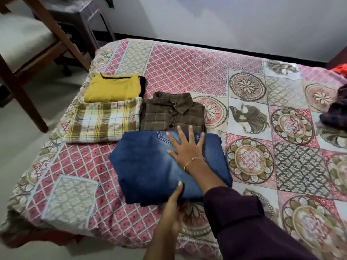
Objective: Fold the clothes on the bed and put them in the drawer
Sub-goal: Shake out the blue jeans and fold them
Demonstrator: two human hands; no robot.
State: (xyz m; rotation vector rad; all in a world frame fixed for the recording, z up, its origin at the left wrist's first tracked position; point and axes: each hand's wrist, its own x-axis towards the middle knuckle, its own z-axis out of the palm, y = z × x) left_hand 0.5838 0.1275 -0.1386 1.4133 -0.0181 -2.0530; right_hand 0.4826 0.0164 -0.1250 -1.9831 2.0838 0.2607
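On the patterned bedspread (187,59), four folded garments were recorded near the left edge. Largest: blue jeans (146,166), folded into a thick block nearest the viewer, just touching the brown checked shirt (169,111) behind. Next: a yellow-and-white plaid cloth (105,121), laid left of the shirt. Next: a mustard top (112,89), set behind the plaid cloth. Unfolded clothes (336,109) were noted at the far right edge. Right hand (185,149): laid flat on the jeans, fingers spread and straight. Left hand (173,205): placed at the jeans' near edge, thumb on top, fingers hidden beneath; a firm grip could not be confirmed. No drawer was seen. Advised: the block should be pressed flat and edges squared before being lifted from underneath.
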